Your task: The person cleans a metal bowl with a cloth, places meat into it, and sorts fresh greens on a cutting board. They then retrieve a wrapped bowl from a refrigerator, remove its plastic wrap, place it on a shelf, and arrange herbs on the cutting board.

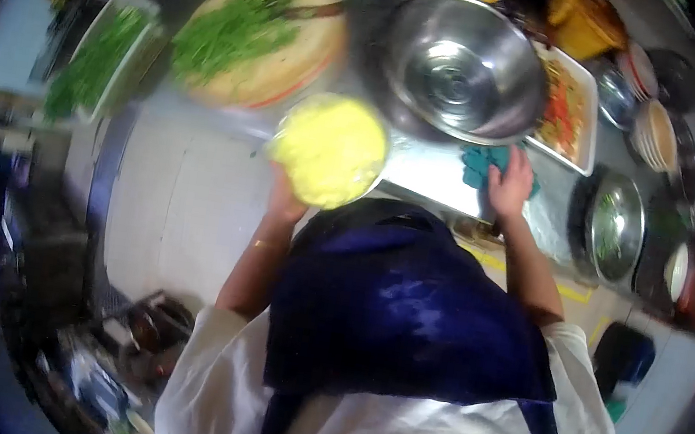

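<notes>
My left hand is closed on the near left edge of a bowl filled with yellow food, lifted in front of the counter edge. The fingers are partly hidden under the bowl. On the steel counter, my right hand presses on a green cloth, its fingers wrapped on it. Just beyond that hand stands a large steel bowl with nothing in it. Chopped greens lie on a round cutting board, with a knife beside them.
A white tray of greens stands at the left. Right of the large bowl is a white tray of red and yellow food. Farther right are stacked bowls, a steel bowl with green bits and a yellow container.
</notes>
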`<state>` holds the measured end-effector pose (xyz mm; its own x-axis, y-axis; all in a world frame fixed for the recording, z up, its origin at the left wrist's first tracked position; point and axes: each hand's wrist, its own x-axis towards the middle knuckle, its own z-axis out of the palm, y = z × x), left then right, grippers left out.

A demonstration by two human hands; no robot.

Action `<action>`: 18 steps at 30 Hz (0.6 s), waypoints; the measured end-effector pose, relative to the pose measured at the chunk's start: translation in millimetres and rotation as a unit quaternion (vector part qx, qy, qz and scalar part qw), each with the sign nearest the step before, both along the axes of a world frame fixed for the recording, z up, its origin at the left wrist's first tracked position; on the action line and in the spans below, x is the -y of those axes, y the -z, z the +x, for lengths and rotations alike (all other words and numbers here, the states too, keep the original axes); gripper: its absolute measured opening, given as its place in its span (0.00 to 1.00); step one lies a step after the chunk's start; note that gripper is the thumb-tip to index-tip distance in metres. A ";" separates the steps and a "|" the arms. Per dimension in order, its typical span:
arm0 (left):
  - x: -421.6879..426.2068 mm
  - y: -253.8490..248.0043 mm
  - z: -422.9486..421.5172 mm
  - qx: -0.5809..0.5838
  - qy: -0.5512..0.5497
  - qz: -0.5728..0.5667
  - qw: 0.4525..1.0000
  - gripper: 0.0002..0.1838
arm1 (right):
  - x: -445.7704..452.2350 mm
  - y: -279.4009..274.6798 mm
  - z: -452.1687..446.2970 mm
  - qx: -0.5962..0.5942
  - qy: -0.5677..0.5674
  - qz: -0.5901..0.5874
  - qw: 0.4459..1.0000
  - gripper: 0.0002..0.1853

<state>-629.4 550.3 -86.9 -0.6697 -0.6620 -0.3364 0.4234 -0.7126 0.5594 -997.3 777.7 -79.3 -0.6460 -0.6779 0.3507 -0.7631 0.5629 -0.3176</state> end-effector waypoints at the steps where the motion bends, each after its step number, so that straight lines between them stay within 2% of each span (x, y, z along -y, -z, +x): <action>1: 5.0 13.0 8.6 0.067 0.053 -0.141 0.986 0.44 | 1.2 -7.7 3.6 0.020 0.007 0.007 1.000 0.33; 3: 14.3 19.7 18.1 0.113 0.096 -0.254 0.956 0.44 | 3.2 -8.2 4.2 0.022 0.036 0.016 0.999 0.35; 5: 10.8 -6.4 11.4 0.026 0.042 -0.073 0.996 0.35 | 6.6 -14.7 9.3 0.037 0.063 0.014 0.997 0.35; 6: 8.0 -23.0 9.1 -0.045 -0.006 0.088 0.995 0.29 | 6.8 -17.1 10.6 0.046 0.065 0.010 0.997 0.35; 7: 8.7 -17.0 16.5 0.042 0.021 0.045 0.998 0.35 | 7.2 -18.3 12.2 0.052 0.071 0.012 0.996 0.35; 8: 11.3 -11.9 24.3 0.128 0.043 -0.003 0.991 0.46 | 6.7 -19.1 12.9 0.058 0.075 0.014 0.995 0.35; 9: 14.4 -15.9 25.0 0.074 0.026 0.029 0.996 0.36 | 5.6 -18.9 13.0 0.066 0.075 0.014 0.995 0.36; 11: 23.0 -22.2 25.3 0.046 0.039 0.027 0.998 0.32 | 3.4 -24.6 17.1 0.072 0.076 -0.007 0.994 0.37; 12: 27.5 -23.9 26.3 0.032 0.047 0.025 0.998 0.31 | 3.8 -29.2 21.7 0.059 0.102 -0.043 0.992 0.35; 14: 24.6 -61.7 21.4 0.089 0.083 -0.082 0.989 0.39 | -1.7 -42.1 35.2 0.053 0.071 -0.139 0.986 0.30; 15: 22.4 -86.8 8.4 0.100 0.073 -0.119 0.985 0.37 | -3.1 -42.3 42.2 0.088 0.036 -0.150 0.984 0.28; 16: 23.0 -104.0 -1.4 0.060 0.069 -0.096 0.991 0.36 | -3.1 -43.7 50.0 0.121 -0.004 -0.161 0.979 0.25; 17: 23.6 -116.2 -6.5 0.021 0.063 -0.072 0.995 0.36 | 2.2 -46.1 60.0 0.272 -0.052 -0.176 0.945 0.25; 18: 24.6 -123.2 -10.7 -0.016 0.058 -0.047 0.997 0.36 | 10.1 -49.1 72.4 0.418 -0.100 -0.183 0.884 0.25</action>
<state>-640.1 525.8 36.4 -0.7528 -0.6074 -0.2537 0.3597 -0.7024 0.6142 -924.8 767.6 -30.2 -0.6626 -0.7485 0.0266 -0.2477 0.1854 -0.9509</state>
